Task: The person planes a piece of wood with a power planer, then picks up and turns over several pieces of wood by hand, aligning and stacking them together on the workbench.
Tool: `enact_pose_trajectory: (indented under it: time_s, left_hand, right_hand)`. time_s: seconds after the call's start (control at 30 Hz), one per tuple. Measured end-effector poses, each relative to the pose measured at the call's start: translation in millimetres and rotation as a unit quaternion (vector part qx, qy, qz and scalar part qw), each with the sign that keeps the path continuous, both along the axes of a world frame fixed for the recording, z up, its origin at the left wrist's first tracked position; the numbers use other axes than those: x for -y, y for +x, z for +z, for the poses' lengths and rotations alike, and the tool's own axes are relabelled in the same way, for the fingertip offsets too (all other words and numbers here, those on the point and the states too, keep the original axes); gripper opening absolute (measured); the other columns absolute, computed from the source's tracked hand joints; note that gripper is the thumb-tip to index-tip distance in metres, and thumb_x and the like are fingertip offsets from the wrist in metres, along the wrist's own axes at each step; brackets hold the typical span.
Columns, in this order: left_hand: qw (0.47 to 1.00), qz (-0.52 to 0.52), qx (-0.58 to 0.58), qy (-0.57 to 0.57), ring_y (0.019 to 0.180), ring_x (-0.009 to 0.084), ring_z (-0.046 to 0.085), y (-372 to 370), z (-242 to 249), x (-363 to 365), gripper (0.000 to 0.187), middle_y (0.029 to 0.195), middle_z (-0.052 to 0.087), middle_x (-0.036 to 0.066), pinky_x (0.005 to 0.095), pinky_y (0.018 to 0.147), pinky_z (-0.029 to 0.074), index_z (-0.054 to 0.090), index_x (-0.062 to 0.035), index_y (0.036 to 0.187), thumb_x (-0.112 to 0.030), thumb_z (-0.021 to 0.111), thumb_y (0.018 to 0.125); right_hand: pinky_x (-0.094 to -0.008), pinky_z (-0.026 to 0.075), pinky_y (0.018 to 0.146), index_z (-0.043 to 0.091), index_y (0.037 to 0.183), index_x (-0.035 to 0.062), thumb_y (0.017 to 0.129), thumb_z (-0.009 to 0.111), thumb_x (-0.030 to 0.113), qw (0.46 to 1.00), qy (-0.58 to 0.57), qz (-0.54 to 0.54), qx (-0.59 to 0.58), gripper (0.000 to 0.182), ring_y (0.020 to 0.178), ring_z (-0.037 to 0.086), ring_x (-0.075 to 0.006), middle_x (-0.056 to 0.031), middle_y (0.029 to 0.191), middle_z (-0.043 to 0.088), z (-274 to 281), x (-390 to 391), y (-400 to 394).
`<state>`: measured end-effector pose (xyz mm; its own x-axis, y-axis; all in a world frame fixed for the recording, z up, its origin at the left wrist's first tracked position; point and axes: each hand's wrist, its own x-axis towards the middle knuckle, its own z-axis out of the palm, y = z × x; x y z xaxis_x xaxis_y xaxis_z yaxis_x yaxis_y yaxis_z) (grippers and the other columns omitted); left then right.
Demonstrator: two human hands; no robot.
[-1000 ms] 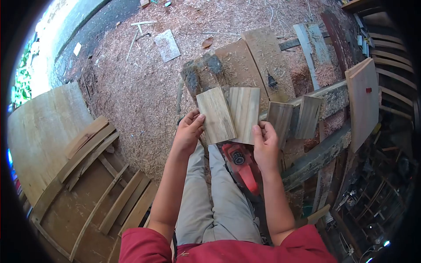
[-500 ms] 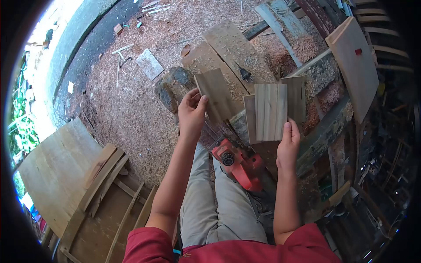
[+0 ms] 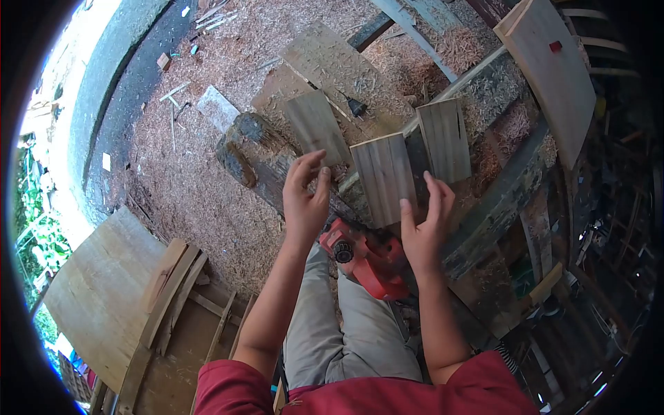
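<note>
Three short wooden boards are in front of me. The left board [image 3: 317, 126] lies over the bench, and my left hand [image 3: 308, 197] is just below its lower end, fingers apart and holding nothing. The middle board [image 3: 382, 178] is tilted, its pale top edge facing up. By its lower right edge is my right hand [image 3: 425, 232], thumb and fingers spread, the thumb overlapping the board in this view. Beyond those fingertips rests the right board [image 3: 445, 140], which has a dark slit near one edge. A red power planer [image 3: 370, 259] sits below the boards, over my legs.
Wider planks [image 3: 339, 66] strewn with shavings lie ahead, with a black plug [image 3: 356, 106] on them. A rough timber beam [image 3: 512, 183] runs along the right, near a standing panel [image 3: 550, 76]. Plywood [image 3: 104, 283] leans at left. Shavings cover the ground [image 3: 200, 173].
Both hands have let go of the boards they held. The middle board has shifted left, away from the right board, and the left board now lies farther from my left hand. The view has turned slightly.
</note>
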<state>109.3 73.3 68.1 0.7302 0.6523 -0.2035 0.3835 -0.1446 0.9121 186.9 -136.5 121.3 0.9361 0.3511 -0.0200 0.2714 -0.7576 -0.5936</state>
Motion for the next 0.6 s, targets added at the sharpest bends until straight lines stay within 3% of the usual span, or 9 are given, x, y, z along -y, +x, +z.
enact_pose_trajectory:
  time_s: [0.03, 0.13, 0.17, 0.33, 0.43, 0.53, 0.6]
  left_hand:
    - [1.0, -0.007, -0.001, -0.023, 0.113, 0.0236, 0.071, -1, 6, 6, 0.032, 0.13, 0.07, 0.015, 0.0344, 0.098, 0.057, 0.071, -0.0002, 0.136, -0.004, 0.069, 0.104]
    - [0.995, -0.029, 0.031, -0.086, 0.115, 0.0209, 0.07, 4, 10, 16, 0.033, 0.127, 0.069, 0.014, 0.0334, 0.099, 0.056, 0.069, 0.0, 0.138, 0.001, 0.065, 0.106]
    - [0.994, -0.029, 0.037, -0.103, 0.116, 0.0213, 0.07, 7, 12, 19, 0.033, 0.128, 0.069, 0.014, 0.0335, 0.099, 0.056, 0.068, 0.0001, 0.139, 0.001, 0.064, 0.106]
    - [0.993, -0.089, 0.065, -0.042, 0.12, 0.0271, 0.07, 35, 15, 0, 0.034, 0.132, 0.068, 0.017, 0.0356, 0.101, 0.056, 0.066, 0.0008, 0.141, -0.005, 0.064, 0.108]
    - [0.983, -0.185, 0.005, 0.0, 0.118, 0.0262, 0.072, 49, 20, -16, 0.035, 0.128, 0.069, 0.015, 0.0384, 0.096, 0.059, 0.066, 0.0004, 0.14, -0.013, 0.068, 0.108]
    - [0.96, -0.265, -0.087, 0.0, 0.108, 0.0294, 0.075, 51, 29, -21, 0.037, 0.117, 0.071, 0.017, 0.0407, 0.088, 0.061, 0.068, 0.0006, 0.136, -0.018, 0.074, 0.104]
    - [0.964, -0.249, -0.089, 0.024, 0.101, 0.0308, 0.076, 38, 29, -17, 0.035, 0.109, 0.07, 0.018, 0.0411, 0.085, 0.06, 0.07, 0.0006, 0.132, -0.016, 0.075, 0.102]
  right_hand:
    - [-0.0548, 0.047, 0.111, 0.053, 0.157, 0.0055, 0.091, 0.085, 0.022, 0.999, -0.01, 0.032, -0.017, 0.075, 0.134, 0.055, -0.0439, -0.0238, 0.146, 0.051, -12, 7, 0]
    - [-0.0557, 0.045, 0.112, 0.05, 0.158, 0.0034, 0.083, 0.092, 0.028, 0.999, -0.046, 0.026, -0.011, 0.088, 0.132, 0.055, -0.0445, -0.0237, 0.145, 0.052, -14, -9, -7]
    - [-0.0569, 0.045, 0.112, 0.044, 0.161, 0.0006, 0.074, 0.097, 0.031, 0.997, -0.066, 0.027, -0.023, 0.106, 0.132, 0.054, -0.0463, -0.0241, 0.144, 0.052, -10, -15, -8]
    - [-0.0571, 0.045, 0.113, 0.034, 0.166, -0.0014, 0.069, 0.099, 0.027, 0.993, -0.114, 0.007, -0.041, 0.12, 0.133, 0.053, -0.0467, -0.0241, 0.144, 0.052, -14, -24, -17]
    - [-0.0565, 0.046, 0.113, 0.032, 0.168, -0.0005, 0.067, 0.099, 0.023, 0.992, -0.115, 0.029, -0.051, 0.123, 0.135, 0.052, -0.0454, -0.0237, 0.146, 0.052, -14, -20, -12]
    - [-0.0561, 0.045, 0.114, 0.032, 0.17, 0.0029, 0.067, 0.098, 0.018, 0.99, -0.108, 0.07, -0.063, 0.123, 0.139, 0.051, -0.0431, -0.022, 0.147, 0.052, -9, -10, -3]
    - [-0.0561, 0.043, 0.116, 0.033, 0.171, 0.0057, 0.066, 0.098, 0.016, 0.985, -0.107, 0.12, -0.061, 0.123, 0.141, 0.051, -0.0409, -0.02, 0.148, 0.053, -5, -3, 5]
